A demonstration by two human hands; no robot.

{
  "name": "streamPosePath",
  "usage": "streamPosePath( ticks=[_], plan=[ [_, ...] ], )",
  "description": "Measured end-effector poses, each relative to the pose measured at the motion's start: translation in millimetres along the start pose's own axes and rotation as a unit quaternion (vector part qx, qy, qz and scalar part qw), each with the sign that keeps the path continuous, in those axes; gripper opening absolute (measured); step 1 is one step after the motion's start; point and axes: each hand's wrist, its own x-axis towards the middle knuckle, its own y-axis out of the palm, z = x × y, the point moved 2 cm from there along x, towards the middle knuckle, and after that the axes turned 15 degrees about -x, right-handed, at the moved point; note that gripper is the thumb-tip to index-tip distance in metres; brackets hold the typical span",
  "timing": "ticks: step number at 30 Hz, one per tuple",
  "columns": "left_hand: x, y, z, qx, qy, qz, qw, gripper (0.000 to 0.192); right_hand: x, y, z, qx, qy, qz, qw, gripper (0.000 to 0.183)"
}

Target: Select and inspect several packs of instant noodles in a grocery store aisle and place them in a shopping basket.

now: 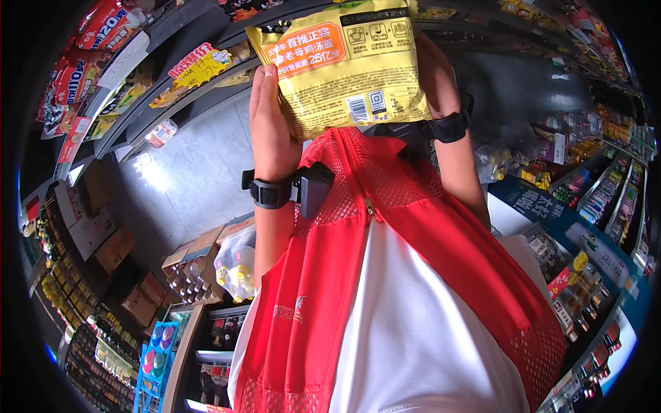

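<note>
A yellow plastic packet of instant noodles (351, 67) is held up at the top of the head view, its printed back facing the camera. My left hand (273, 116) presses against the packet's left edge, thumb and fingers upright along it. At the packet's right side is my right hand (438, 77), its fingers partly hidden behind the packet and in shadow. Each wrist wears a black strap; a dark box-shaped device (316, 188) is fixed to the left one. A red mesh-panelled vest (310, 268) over a white shirt fills the lower middle.
Shelves with packaged noodles (111, 28) and price tags curve along the upper left. Grey floor tiles (191, 155) show below them. Cardboard boxes (199, 258) and wrapped bottles (235, 266) stand lower left. On the right are bottle-filled shelves (583, 294) and a plastic-wrapped pack (493, 160).
</note>
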Motion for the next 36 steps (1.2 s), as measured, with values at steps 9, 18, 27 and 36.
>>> streamPosePath(
  ticks=[9,18,27,36],
  plan=[
    [4,-20,5,0.004,0.001,0.034,0.999,0.027,-6,10,2,-0.07,-0.089,0.004,0.994,0.02],
    [0,-14,-1,0.117,0.123,-0.046,0.984,0.027,-14,17,11,-0.201,-0.035,0.013,0.979,0.027],
    [-5,-11,-10,0.312,0.243,-0.018,0.918,0.024,-14,16,8,-0.261,-0.08,-0.057,0.96,0.031],
    [-7,-14,-18,0.332,0.183,-0.014,0.925,0.021,-17,12,8,-0.214,-0.003,-0.001,0.977,0.03]
  ],
)
